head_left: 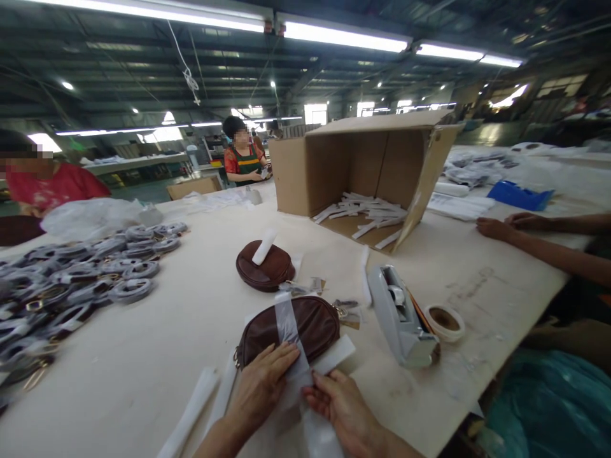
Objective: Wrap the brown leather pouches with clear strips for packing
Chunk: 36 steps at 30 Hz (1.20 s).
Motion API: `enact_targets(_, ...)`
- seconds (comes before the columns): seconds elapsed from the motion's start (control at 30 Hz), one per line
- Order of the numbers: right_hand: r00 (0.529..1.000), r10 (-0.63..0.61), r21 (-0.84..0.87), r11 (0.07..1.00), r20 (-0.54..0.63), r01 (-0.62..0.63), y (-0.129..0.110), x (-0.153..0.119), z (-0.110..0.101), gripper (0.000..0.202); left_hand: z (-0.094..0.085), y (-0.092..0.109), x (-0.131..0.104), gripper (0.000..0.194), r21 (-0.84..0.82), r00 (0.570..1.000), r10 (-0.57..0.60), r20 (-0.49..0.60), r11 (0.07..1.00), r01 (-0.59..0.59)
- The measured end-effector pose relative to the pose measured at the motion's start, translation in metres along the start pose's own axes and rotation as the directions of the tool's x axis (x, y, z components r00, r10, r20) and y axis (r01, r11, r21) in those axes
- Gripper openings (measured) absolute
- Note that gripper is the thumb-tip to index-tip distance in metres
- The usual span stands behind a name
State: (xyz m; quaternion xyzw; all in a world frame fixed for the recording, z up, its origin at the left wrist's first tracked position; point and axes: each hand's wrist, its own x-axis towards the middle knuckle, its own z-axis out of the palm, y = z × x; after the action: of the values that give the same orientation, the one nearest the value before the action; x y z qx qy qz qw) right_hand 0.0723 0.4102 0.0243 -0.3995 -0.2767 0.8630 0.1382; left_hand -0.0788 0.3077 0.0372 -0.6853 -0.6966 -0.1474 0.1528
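Observation:
A dark brown leather pouch (pixel 312 324) with a zip and metal rings lies on the table before me. Across its middle runs a translucent white wrapping strip (pixel 287 321), which trails toward me. My left hand (pixel 265 385) lies with fingers stretched over the pouch's near edge and the strip. Beside it, my right hand (pixel 341 404) pinches the strip's edge between thumb and fingers. A white padded piece (pixel 338 353) sticks out under the pouch's right side. Just beyond is a second brown pouch (pixel 264 264) with a white roll-like piece (pixel 264 248) on top.
A grey tape dispenser (pixel 401 315) and a tape roll (pixel 445 321) stand to the right. Behind is an open cardboard box (pixel 291 175) holding white strips. Wrapped coiled straps (pixel 133 289) are heaped at left. A co-worker's hands (pixel 499 230) rest at the right edge; other people work farther back.

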Motion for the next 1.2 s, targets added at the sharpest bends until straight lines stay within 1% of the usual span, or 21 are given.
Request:
enact_targets(0.07,1.000,-0.028,0.018,0.999,0.005,0.028,0.003,0.009,0.006,0.048,-0.003,-0.001,-0.001,0.050,-0.041,0.999,-0.005,0.042,0.999,0.007)
enact_targets(0.13,0.999,-0.053,0.012,0.999,-0.004,0.053,0.005,0.016,0.010,0.042,-0.005,0.001,-0.002,0.044,-0.036,0.998,0.016,0.063,0.999,-0.013)
enact_targets(0.23,0.996,-0.090,-0.045,0.995,-0.024,0.089,0.008,0.025,0.012,0.036,-0.002,0.006,-0.004,0.040,0.055,0.998,0.060,0.016,0.997,-0.060)
enact_targets(0.33,0.994,-0.106,-0.194,0.976,-0.015,0.101,0.006,0.027,0.007,0.030,0.005,0.011,-0.007,0.040,0.166,0.993,0.098,-0.065,0.982,-0.086)
enact_targets(0.43,0.995,-0.084,-0.427,0.899,0.054,0.099,-0.005,0.020,-0.010,0.026,0.013,0.015,-0.010,0.044,0.244,0.982,0.123,-0.145,0.966,-0.085)
enact_targets(0.47,0.989,-0.114,-0.504,0.851,0.094,0.146,-0.010,0.016,-0.017,0.023,0.015,0.017,-0.011,0.044,0.255,0.978,0.124,-0.165,0.964,-0.079)
enact_targets(0.5,0.964,-0.207,-0.581,0.769,0.168,0.266,-0.017,0.013,-0.022,0.018,0.016,0.018,-0.012,0.044,0.258,0.976,0.122,-0.179,0.963,-0.073)
enact_targets(0.53,0.892,-0.345,-0.641,0.622,0.292,0.450,-0.024,0.010,-0.026,0.013,0.017,0.019,-0.012,0.044,0.257,0.976,0.118,-0.185,0.964,-0.068)
enact_targets(0.57,0.748,-0.477,-0.652,0.389,0.461,0.650,-0.030,0.008,-0.028,0.010,0.018,0.021,-0.012,0.043,0.254,0.976,0.112,-0.187,0.965,-0.063)
enact_targets(0.6,0.541,-0.541,-0.590,0.100,0.644,0.802,-0.036,0.008,-0.028,0.017,0.018,0.022,-0.013,0.043,0.251,0.976,0.107,-0.190,0.966,-0.058)
enact_targets(0.63,0.324,-0.514,-0.466,-0.173,0.794,0.868,-0.040,0.010,-0.025,0.024,0.019,0.022,-0.013,0.041,0.247,0.975,0.106,-0.193,0.967,-0.056)
enact_targets(0.67,0.155,-0.436,-0.331,-0.364,0.887,0.871,-0.043,0.012,-0.021,0.027,0.019,0.023,-0.013,0.040,0.242,0.974,0.105,-0.200,0.969,-0.054)
enact_targets(0.7,0.059,-0.367,-0.234,-0.453,0.928,0.860,-0.045,0.016,-0.016,0.027,0.019,0.023,-0.013,0.038,0.233,0.973,0.098,-0.208,0.971,-0.048)
enact_targets(0.73,0.005,-0.329,-0.173,-0.482,0.944,0.859,-0.046,0.020,-0.011,0.025,0.019,0.023,-0.014,0.036,0.217,0.971,0.087,-0.221,0.975,-0.038)
enact_targets(0.77,-0.022,-0.318,-0.140,-0.476,0.948,0.868,-0.046,0.024,-0.008,0.023,0.020,0.023,-0.014,0.035,0.194,0.969,0.069,-0.238,0.981,-0.023)
enact_targets(0.8,-0.033,-0.318,-0.123,-0.457,0.948,0.881,-0.045,0.027,-0.005,0.022,0.020,0.024,-0.014,0.035,0.168,0.965,0.048,-0.256,0.986,-0.005)
enact_targets(0.87,-0.039,-0.311,-0.105,-0.434,0.949,0.895,-0.044,0.029,-0.006,0.022,0.020,0.025,-0.014,0.036,0.119,0.958,0.005,-0.285,0.992,0.030)
enact_targets(0.97,-0.056,-0.263,-0.076,-0.468,0.963,0.880,-0.041,0.030,-0.013,0.026,0.023,0.026,-0.014,0.037,0.062,0.949,-0.050,-0.311,0.995,0.073)
enact_targets(1.07,-0.065,-0.249,-0.073,-0.507,0.966,0.859,-0.037,0.031,-0.019,0.029,0.026,0.027,-0.014,0.033,0.004,0.931,-0.091,-0.353,0.995,0.099)
enact_targets(1.13,-0.086,-0.259,-0.067,-0.530,0.962,0.845,-0.034,0.032,-0.020,0.031,0.025,0.026,-0.015,0.029,-0.003,0.932,-0.059,-0.359,0.998,0.062)
enact_targets(1.2,-0.109,-0.271,-0.060,-0.547,0.956,0.835,-0.032,0.034,-0.020,0.033,0.021,0.024,-0.016,0.027,0.006,0.944,0.009,-0.329,1.000,-0.008)
